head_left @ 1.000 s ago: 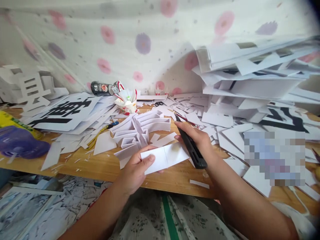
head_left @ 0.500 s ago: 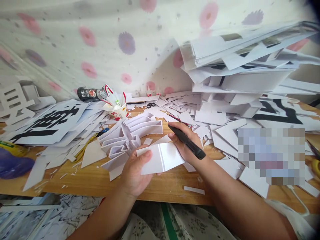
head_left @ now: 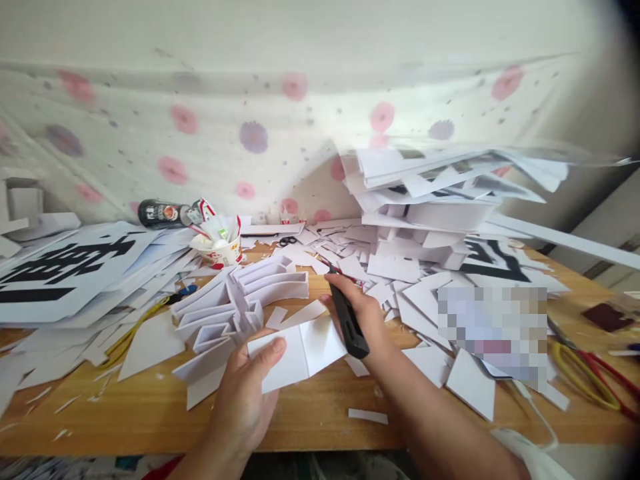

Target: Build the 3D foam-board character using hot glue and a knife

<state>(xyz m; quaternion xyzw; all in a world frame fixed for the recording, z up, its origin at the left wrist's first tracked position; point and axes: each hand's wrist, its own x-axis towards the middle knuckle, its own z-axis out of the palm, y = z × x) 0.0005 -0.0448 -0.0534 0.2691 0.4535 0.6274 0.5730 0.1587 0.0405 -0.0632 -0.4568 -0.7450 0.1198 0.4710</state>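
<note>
My left hand [head_left: 247, 390] grips a white foam board piece [head_left: 285, 365], thumb on top and fingers beneath. A crease or scored line runs across this piece, and its right part is angled against the left. In my right hand [head_left: 364, 313] is a black utility knife [head_left: 350, 320], its front end pointing up and away from me. The fingers of that hand are closed round the knife, beside the board's right end; whether they touch the board I cannot tell. Just beyond my left hand stands a white built-up character shape [head_left: 240, 293] with upright walls.
White offcuts [head_left: 345, 240] litter the wooden table [head_left: 300, 433]. A paper cup [head_left: 220, 250] and a dark bottle [head_left: 163, 213] stand at the back left. Stacked boards [head_left: 425, 173] rise at the back right. Scissors with yellow and red handles [head_left: 600, 380] lie far right, yellow-handled scissors [head_left: 135, 333] left.
The head view has tilted up, so the table shows lower. The knife has turned to a steeper angle in my right hand. My left hand still holds the board.
</note>
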